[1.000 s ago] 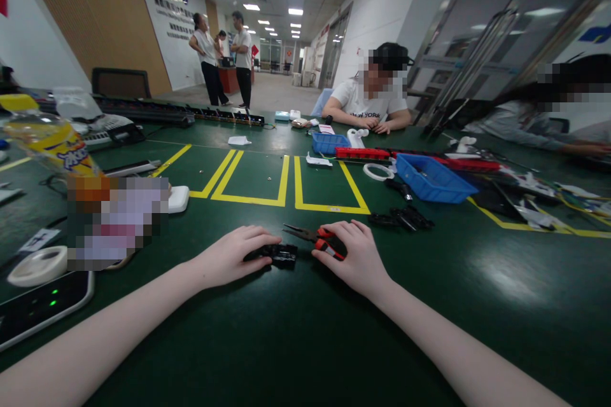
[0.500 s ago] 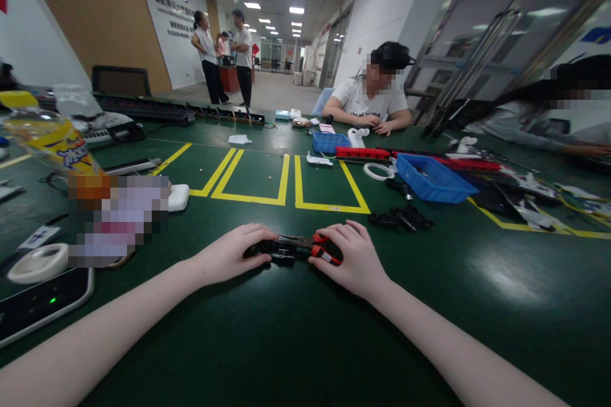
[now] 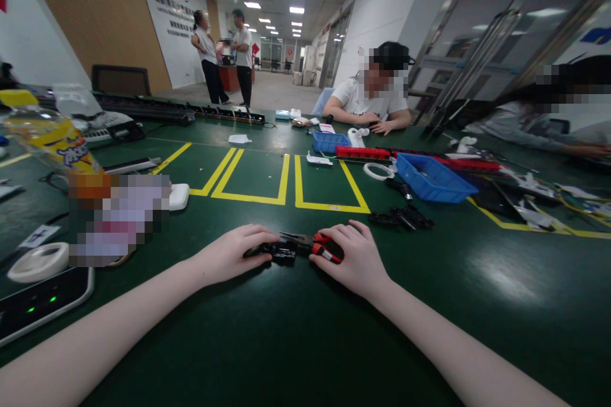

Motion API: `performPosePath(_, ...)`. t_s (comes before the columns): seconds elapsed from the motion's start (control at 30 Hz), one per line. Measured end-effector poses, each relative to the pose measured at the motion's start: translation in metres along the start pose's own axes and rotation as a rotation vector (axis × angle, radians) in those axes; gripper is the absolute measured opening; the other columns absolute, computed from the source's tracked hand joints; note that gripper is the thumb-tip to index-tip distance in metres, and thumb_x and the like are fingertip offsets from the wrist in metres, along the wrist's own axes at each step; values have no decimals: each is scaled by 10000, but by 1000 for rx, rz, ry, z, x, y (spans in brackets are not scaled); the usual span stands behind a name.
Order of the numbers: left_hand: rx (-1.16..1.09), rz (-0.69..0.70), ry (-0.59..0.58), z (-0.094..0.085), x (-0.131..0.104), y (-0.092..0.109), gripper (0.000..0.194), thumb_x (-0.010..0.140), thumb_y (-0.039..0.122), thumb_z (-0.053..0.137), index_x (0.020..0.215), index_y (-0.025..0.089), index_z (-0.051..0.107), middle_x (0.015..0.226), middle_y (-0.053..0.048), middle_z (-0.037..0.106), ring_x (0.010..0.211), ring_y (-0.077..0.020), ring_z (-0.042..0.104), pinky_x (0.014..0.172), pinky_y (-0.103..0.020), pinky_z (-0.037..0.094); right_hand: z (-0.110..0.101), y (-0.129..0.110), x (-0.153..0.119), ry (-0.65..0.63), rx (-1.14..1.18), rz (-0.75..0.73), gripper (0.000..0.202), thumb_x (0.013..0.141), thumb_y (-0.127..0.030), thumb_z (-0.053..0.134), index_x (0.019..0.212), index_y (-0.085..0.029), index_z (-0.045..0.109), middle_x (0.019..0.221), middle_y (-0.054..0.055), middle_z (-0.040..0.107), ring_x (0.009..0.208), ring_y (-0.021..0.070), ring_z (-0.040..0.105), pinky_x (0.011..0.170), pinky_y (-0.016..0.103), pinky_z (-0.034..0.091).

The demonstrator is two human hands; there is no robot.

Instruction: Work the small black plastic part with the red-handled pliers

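Observation:
My left hand (image 3: 231, 254) lies on the green table (image 3: 305, 331) and holds a small black plastic part (image 3: 279, 253) down against it. My right hand (image 3: 356, 259) grips red-and-black needle-nose pliers (image 3: 317, 245) by the handles. The plier jaws point left and meet the top of the black part. Both hands rest near the table's middle, just in front of the yellow floor-tape boxes (image 3: 286, 187).
More black parts (image 3: 403, 218) lie to the right, with blue bins (image 3: 432, 178), (image 3: 329, 141) and a tape roll (image 3: 378, 171) behind. On the left stand a yellow bottle (image 3: 48, 140), a white tape roll (image 3: 38, 262) and a device with green lights (image 3: 41, 305). Other people sit across the table.
My right hand swung the pliers from pointing up-left, apart from the part, down so the jaws now touch the black part. My left hand stayed on the part.

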State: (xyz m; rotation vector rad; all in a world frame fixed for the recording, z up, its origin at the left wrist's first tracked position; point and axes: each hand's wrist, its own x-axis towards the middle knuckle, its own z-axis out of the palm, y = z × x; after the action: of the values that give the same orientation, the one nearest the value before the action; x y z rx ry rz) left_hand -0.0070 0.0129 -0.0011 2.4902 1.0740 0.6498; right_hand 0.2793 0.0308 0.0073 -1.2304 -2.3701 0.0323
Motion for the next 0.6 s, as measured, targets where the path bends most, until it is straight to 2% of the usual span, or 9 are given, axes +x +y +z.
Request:
performPosePath(0.3, 22, -14, 13, 6, 1, -12, 352, 948, 238, 577, 1298, 248, 544, 1223, -59, 626, 1095, -212, 629, 938, -394, 552, 0, 0, 0, -11, 50, 2, 339, 795, -457, 695, 1044, -229, 668, 1003, 52, 726, 978, 244, 651, 1058, 502, 348)
performPosePath(0.6, 30, 12, 23, 3, 0, -6, 341, 968, 223, 542, 1308, 251, 538, 1248, -66, 611, 1118, -215, 618, 959, -408, 545, 1, 1, -1, -5, 20, -51, 354, 800, -470, 683, 1059, -230, 663, 1013, 54, 725, 972, 237, 658, 1045, 492, 375)
